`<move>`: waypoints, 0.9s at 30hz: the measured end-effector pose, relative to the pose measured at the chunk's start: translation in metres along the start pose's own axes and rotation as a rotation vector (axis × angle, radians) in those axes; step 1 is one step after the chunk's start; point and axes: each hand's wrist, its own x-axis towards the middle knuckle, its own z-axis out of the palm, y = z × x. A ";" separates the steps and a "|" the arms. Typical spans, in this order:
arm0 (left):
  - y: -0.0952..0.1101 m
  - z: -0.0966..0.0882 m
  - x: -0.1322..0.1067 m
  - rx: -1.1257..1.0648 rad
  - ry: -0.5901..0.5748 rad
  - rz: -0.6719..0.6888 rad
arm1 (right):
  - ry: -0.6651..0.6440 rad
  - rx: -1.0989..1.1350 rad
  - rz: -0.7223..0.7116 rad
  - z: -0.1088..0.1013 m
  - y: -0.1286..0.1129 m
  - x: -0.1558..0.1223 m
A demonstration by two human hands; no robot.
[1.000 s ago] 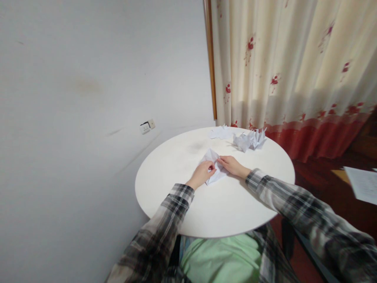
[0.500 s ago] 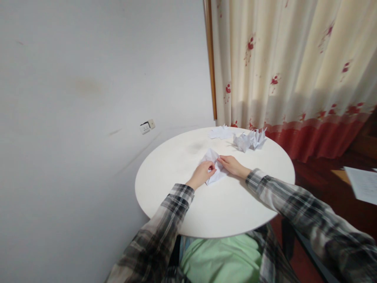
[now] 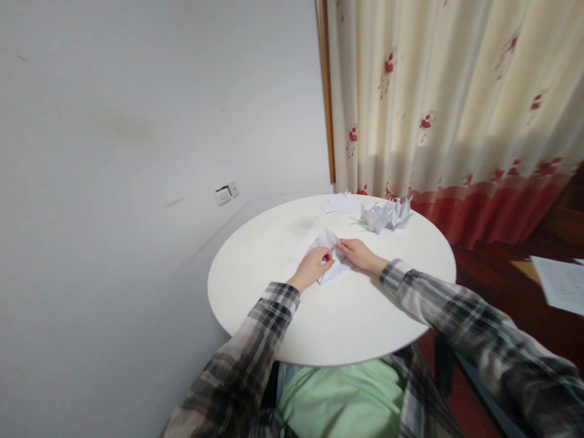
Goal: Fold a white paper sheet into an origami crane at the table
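A partly folded white paper (image 3: pixel 329 263) lies near the middle of the round white table (image 3: pixel 283 243). My left hand (image 3: pixel 314 266) rests on the paper's left side, its fingers curled and pinching a fold. My right hand (image 3: pixel 359 254) presses on the paper's right side, fingertips pinched at the same fold, close to the left hand's. Both sleeves are plaid.
Several folded white paper figures (image 3: pixel 385 215) and a flat white sheet (image 3: pixel 340 203) sit at the table's far edge, by the flowered curtain (image 3: pixel 447 109). A wall socket (image 3: pixel 227 193) is on the grey wall to the left. A printed sheet (image 3: pixel 559 291) lies at the right.
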 end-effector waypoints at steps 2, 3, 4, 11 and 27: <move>0.000 0.000 0.000 -0.005 -0.001 0.005 | -0.005 0.004 -0.007 0.000 0.000 0.000; 0.000 0.000 0.000 -0.007 -0.001 0.005 | -0.005 0.005 -0.010 0.000 0.000 0.000; 0.000 0.000 0.000 -0.008 -0.002 0.003 | -0.004 0.006 -0.012 0.000 0.000 -0.001; 0.005 -0.003 0.000 -0.017 -0.007 -0.025 | 0.023 0.006 -0.006 -0.001 0.000 -0.001; 0.001 0.000 -0.002 -0.078 -0.001 -0.055 | 0.048 -0.032 0.015 -0.003 -0.003 0.000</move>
